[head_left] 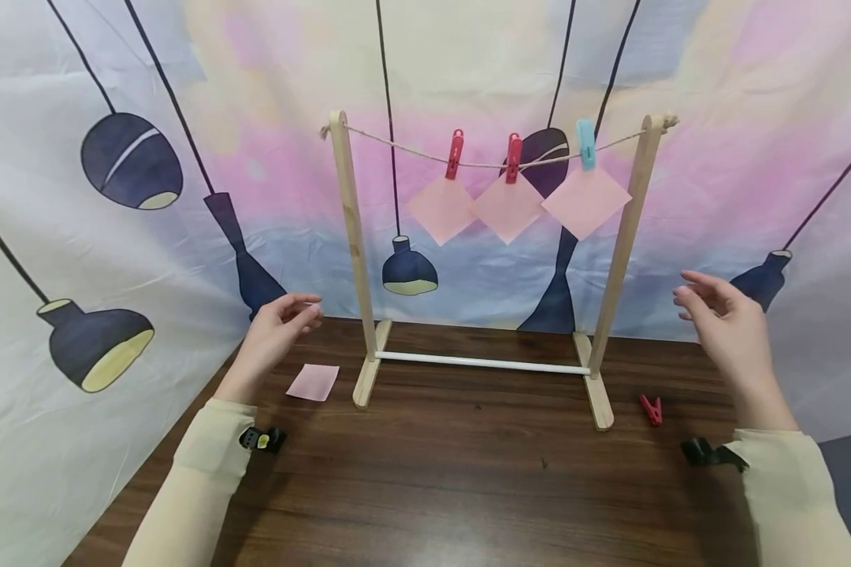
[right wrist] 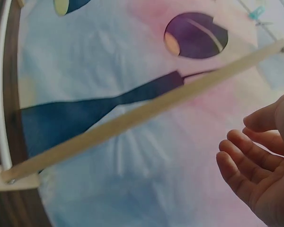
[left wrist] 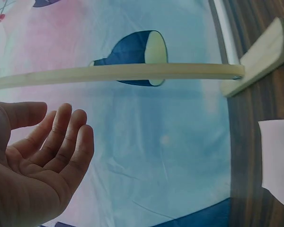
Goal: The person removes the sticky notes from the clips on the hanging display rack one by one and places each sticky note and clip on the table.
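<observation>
Three pink paper squares (head_left: 507, 209) hang side by side, each from one corner, on a thin string (head_left: 411, 148) that sags slightly between two upright wooden posts (head_left: 354, 236). The left and middle squares are clipped by red clothespins (head_left: 455, 154), the right one by a light blue clothespin (head_left: 585, 144) close to the right post. A white rod (head_left: 481, 361) joins the posts low down, just above their flat wooden feet (head_left: 593, 403), which stand on a dark wood-grain surface (head_left: 432, 472). On that surface, a loose pink square (head_left: 314, 383) lies flat beside the left foot, and a loose red clothespin (head_left: 651, 410) lies near the right foot. The left hand (head_left: 273, 332) is raised beyond the left post, fingers loosely bent around air, thumb apart from them. The right hand (head_left: 736, 335) is raised beyond the right post in much the same pose, its fingers relaxed and holding nothing. Both arms wear pale sleeves (head_left: 209, 453). Behind everything hangs a pastel cloth (head_left: 276, 157) printed with dark blue lamps (head_left: 131, 161).
</observation>
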The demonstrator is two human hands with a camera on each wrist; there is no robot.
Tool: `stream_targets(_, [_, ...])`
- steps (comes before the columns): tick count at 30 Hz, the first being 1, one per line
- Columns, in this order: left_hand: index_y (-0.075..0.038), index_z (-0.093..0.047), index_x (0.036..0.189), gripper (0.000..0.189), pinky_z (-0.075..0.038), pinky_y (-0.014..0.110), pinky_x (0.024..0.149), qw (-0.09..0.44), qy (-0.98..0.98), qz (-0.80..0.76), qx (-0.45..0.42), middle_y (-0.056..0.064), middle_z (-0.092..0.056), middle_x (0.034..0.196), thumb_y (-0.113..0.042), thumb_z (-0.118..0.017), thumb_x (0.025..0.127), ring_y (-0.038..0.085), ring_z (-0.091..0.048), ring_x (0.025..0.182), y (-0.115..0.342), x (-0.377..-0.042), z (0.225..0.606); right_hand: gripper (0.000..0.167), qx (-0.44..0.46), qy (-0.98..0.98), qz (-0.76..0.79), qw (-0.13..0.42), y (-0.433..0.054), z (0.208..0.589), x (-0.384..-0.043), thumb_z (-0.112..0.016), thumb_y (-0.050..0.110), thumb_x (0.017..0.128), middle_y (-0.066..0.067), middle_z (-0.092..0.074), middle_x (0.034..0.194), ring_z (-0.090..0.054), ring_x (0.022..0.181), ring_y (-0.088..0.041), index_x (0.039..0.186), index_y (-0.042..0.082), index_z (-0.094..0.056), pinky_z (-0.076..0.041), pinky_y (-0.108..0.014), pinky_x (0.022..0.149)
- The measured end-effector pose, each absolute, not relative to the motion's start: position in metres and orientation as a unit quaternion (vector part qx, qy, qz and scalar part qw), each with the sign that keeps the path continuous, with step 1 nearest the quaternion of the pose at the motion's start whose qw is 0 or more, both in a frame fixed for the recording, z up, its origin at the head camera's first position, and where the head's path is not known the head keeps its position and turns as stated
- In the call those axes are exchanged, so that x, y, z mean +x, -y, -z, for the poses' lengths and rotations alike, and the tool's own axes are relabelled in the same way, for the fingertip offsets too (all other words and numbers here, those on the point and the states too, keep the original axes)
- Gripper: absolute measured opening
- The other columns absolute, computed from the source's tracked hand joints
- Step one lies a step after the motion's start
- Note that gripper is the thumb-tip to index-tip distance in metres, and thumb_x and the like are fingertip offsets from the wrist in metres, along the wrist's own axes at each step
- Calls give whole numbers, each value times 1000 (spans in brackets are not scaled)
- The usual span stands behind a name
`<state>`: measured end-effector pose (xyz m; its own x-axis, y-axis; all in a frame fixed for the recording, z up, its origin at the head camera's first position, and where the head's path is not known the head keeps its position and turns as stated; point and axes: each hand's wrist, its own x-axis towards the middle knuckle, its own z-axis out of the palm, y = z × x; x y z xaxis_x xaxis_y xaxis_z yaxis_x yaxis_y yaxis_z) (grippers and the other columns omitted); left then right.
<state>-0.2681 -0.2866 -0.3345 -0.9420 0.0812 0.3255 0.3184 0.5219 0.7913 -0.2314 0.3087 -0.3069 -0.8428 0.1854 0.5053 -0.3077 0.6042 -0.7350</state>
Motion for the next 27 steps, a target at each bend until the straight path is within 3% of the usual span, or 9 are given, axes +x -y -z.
stream_targets(6, [-3, -60, 134, 41, -53, 18, 79, 132, 850, 492, -131, 18, -68, 112, -31, -58, 104, 7, -66, 91, 276, -271, 324, 42, 55, 827, -477, 292, -293, 283, -233, -60, 29, 102, 22, -66, 102, -65, 89, 8, 141, 13, -60, -49, -6, 75])
stream_targets(13, [0, -60, 132, 39, -54, 19, 80, 143, 829, 519, -152, 18, -68, 114, -27, -60, 104, 22, -68, 99, 266, -275, 314, 39, 84, 796, -514, 309, -276, 259, -238, -62, 26, 101, 11, -69, 107, -66, 97, -3, 138, 14, -63, -50, -9, 79])
stream_targets(21, [3, -60, 131, 40, -56, 26, 87, 165, 790, 566, -168, 4, -69, 108, -25, -60, 103, 23, -68, 100, 258, -277, 297, 34, 103, 761, -548, 331, -254, 234, -242, -65, 20, 99, 8, -71, 102, -68, 91, -5, 132, 9, -67, -53, -12, 78])
stream_targets(23, [3, -60, 131, 40, -56, 27, 87, 167, 786, 570, -173, 4, -69, 109, -25, -61, 103, 25, -68, 101, 253, -278, 293, 34, 116, 752, -555, 335, -246, 228, -245, -66, 17, 99, 7, -72, 101, -69, 89, -6, 131, 7, -67, -53, -13, 77])
stream_targets(27, [5, -60, 130, 38, -56, 25, 86, 167, 778, 577, -184, 21, -67, 115, -21, -61, 103, 24, -68, 99, 243, -281, 288, 33, 133, 753, -549, 338, -231, 218, -249, -66, 16, 99, 6, -72, 101, -69, 89, -8, 130, 4, -68, -54, -14, 78])
